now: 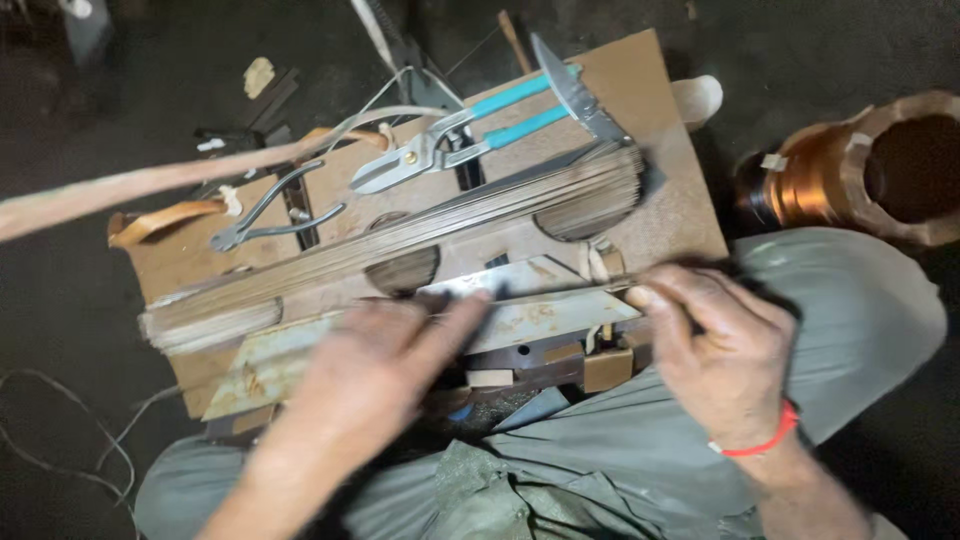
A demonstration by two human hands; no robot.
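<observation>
Two hands of mine work over a rusty board [660, 215] across my lap. At far left a stack of thin metal strips [400, 240] runs slantwise up to the right, with grey pliers [270, 215] beyond it. My left hand [375, 375] lies flat, fingers stretched and grasping nothing, pressing on a pale metal sheet [530, 310]. Snips with blue handles [465, 135] rest farther up. My right hand [715, 345] pinches the sheet's right end between thumb and fingers. A copper coil [830, 175] sits at far right.
</observation>
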